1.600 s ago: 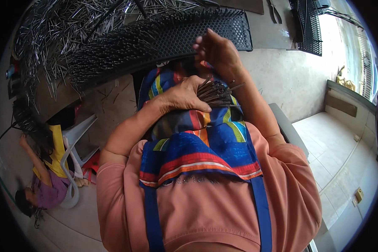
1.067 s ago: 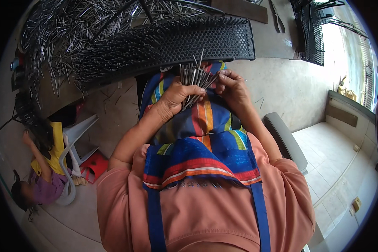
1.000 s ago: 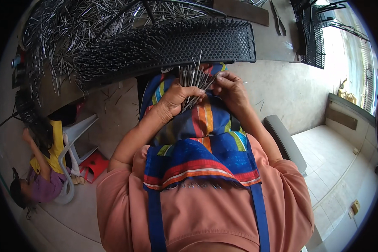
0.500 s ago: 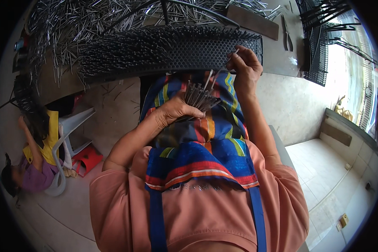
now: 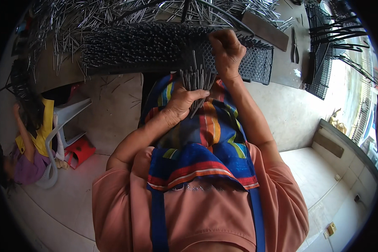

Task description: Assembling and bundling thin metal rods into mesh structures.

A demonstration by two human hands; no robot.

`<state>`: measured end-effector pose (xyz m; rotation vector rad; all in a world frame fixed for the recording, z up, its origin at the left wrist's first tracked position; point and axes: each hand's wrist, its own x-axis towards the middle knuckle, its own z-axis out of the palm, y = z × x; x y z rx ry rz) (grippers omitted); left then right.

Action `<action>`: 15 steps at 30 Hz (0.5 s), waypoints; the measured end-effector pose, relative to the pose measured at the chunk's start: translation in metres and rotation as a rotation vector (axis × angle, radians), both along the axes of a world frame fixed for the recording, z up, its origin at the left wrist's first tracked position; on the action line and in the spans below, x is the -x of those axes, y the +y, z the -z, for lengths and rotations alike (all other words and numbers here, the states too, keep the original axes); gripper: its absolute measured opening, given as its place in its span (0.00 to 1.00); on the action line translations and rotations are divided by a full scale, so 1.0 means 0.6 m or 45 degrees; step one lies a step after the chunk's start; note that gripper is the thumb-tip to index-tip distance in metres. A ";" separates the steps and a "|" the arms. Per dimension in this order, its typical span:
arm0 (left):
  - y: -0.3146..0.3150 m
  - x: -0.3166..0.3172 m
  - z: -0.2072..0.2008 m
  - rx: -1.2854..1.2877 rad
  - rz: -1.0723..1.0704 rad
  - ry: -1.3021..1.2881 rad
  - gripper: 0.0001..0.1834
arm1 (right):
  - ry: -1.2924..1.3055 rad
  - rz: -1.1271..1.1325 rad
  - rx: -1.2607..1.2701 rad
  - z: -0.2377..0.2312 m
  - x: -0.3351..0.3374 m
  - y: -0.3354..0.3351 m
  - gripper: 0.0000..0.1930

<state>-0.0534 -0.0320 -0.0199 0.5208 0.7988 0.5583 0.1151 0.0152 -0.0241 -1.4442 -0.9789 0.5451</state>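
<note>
My left hand [image 5: 184, 102] is wrapped around a bundle of thin dark metal rods [image 5: 193, 80], held upright over my lap with the thumb across its front. In front stands a long black rack [image 5: 259, 63] with a honeycomb of holes. Dark rods [image 5: 130, 48] fill its left and middle parts, while open holes show toward the right end. Above the rack, my right hand [image 5: 229, 54] has its fingers curled together, knuckles up. Its fingertips are hidden, so I cannot make out what they hold.
Behind the rack lie a heap of loose rods [image 5: 155, 14], a flat brown board [image 5: 264, 30] and pliers [image 5: 295, 46]. Another black perforated rack [image 5: 321, 71] stands at the right. Far left, a person [image 5: 27, 155] is near a white chair [image 5: 50, 164] and a red bag [image 5: 80, 151].
My right hand has moved left over the rack, and the thin rod seen in its fingertips is now out of sight. My left hand has tilted the bundle more upright. The view has shifted slightly.
</note>
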 end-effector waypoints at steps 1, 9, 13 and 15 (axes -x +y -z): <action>0.000 0.001 0.002 0.003 -0.004 -0.001 0.16 | -0.001 -0.004 0.003 0.001 -0.001 0.003 0.03; 0.010 0.007 -0.006 0.166 -0.054 -0.062 0.16 | -0.975 -0.069 0.146 -0.042 0.002 0.006 0.07; 0.016 -0.002 -0.028 0.100 -0.199 -0.032 0.15 | -0.215 -0.362 0.759 -0.057 -0.032 -0.050 0.08; 0.019 -0.005 -0.031 0.080 -0.243 -0.040 0.15 | 0.236 -0.477 0.844 -0.078 -0.013 -0.078 0.07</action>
